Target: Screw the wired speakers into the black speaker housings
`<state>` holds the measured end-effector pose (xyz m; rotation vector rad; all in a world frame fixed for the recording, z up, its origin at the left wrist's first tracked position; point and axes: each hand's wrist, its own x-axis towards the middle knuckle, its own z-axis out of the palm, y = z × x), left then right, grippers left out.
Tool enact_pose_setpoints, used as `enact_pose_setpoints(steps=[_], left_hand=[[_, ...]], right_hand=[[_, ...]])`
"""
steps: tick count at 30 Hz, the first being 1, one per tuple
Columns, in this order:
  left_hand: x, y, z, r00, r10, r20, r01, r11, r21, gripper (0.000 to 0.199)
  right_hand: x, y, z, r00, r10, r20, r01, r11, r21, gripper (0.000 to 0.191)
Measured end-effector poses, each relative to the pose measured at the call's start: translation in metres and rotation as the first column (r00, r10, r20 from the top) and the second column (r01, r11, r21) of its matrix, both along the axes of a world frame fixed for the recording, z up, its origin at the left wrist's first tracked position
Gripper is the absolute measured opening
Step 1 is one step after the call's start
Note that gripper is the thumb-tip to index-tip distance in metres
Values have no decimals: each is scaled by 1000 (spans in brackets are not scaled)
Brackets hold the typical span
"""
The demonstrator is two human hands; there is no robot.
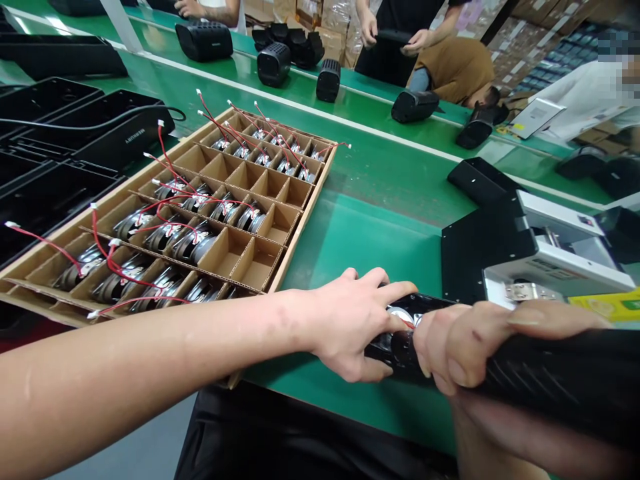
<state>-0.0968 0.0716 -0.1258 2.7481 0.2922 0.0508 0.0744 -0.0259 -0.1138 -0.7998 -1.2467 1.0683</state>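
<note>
The right hand (465, 347) is closed around a long black speaker housing (555, 380), which lies across the green assembly belt (360, 243) at the near right. The left hand (350, 327) is partly open, its fingers spread, with the fingertips (395, 290) resting on the housing's open end. There, a round silver speaker driver (401, 317) and a bit of red wire show between the hands. To the left, a cardboard divider tray (257, 267) holds rows of similar drivers (180, 243) with red leads. A white-and-black fixture (560, 250) stands at the right. Farther off, black housings (204, 40) sit on another belt, near a co-worker's hands (415, 40).
</note>
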Motion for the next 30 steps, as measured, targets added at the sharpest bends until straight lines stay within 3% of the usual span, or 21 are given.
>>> enact_pose_setpoints(steps=[4,9,14,21,25,28,30], left_hand=[[-1,1,0,1000,7,14,-7,1000,-9,55],[-1,1,0,1000,8,8,-8,999,-33,59],[0,0,2,1000,9,-10,-9,1000,-20,62],[0,0,1,1000,12,21,-11,1000,-26,61],[-2,0,-1,999,24,36,-24,1000,-8,59],[-4,-3,-4,995,49,87,-49,999,-4,58],[-6,-5,-6,994,54,100,-54,999,-4,66]], right_hand=[[-5,2,-3,992,16,-125,-11,999,42,27],[-7,6,-2,984,65,-166,-72,997,-33,39],[-7,8,-4,970,84,-230,-83,996,14,31],[-6,5,-6,980,51,-194,-56,998,-24,25],[-13,8,-11,987,26,-161,-21,999,35,25],[0,13,-12,982,-56,-180,68,996,59,42],[24,13,-9,982,-88,-166,104,991,87,35]])
